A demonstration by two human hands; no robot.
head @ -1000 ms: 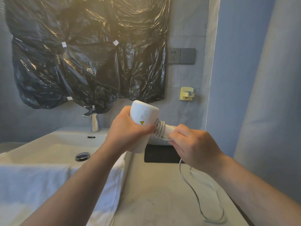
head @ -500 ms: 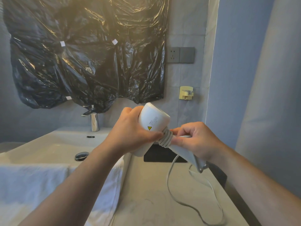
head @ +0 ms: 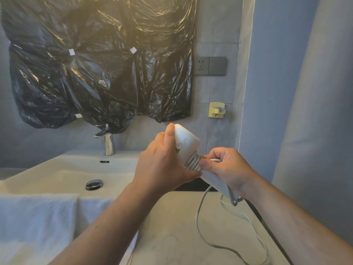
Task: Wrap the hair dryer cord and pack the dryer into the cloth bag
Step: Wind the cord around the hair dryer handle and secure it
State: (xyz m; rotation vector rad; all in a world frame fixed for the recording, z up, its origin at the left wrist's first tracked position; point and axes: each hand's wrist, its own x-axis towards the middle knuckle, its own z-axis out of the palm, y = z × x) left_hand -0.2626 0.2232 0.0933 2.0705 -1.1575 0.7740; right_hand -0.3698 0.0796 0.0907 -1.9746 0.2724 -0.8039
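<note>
Left hand (head: 162,161) grips the hair dryer (head: 186,144); right hand (head: 227,169), at 3 o'clock, pinches the wound cord (head: 193,162).

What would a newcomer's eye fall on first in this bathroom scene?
A crinkled black plastic sheet taped above the sink fills the upper left. At centre, the left hand grips a white hair dryer while the right hand pinches its cord, coiled round the handle, the rest looping over the countertop.

The left hand (head: 162,161) hides much of the dryer (head: 188,137); its label (head: 181,145) is unreadable.
</note>
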